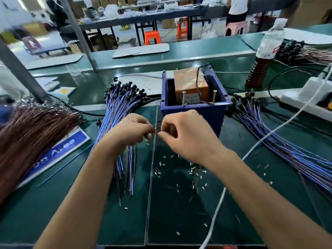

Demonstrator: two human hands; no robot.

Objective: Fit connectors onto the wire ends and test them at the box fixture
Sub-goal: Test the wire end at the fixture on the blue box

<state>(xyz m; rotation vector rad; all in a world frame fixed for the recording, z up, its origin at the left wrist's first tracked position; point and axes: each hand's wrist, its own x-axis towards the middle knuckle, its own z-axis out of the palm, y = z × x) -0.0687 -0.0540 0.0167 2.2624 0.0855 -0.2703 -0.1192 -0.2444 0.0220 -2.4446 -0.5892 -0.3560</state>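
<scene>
My left hand [132,129] and my right hand [186,133] meet fingertip to fingertip in front of the blue box fixture [193,108]. The left hand pinches a thin wire end; its bundle of blue and purple wires [119,112] runs under that hand. My right hand pinches a tiny connector [158,133] against the wire end. Many small white connectors [193,170] lie scattered on the green mat below my right hand. Inside the box sits an orange block with two upright screws [184,97].
A brown wire bundle [34,130] lies at the left over a blue sign. Another blue wire bundle [280,141] fans out at the right. A white cable [251,151], a power strip [309,97] and a bottle [265,51] stand right of the box.
</scene>
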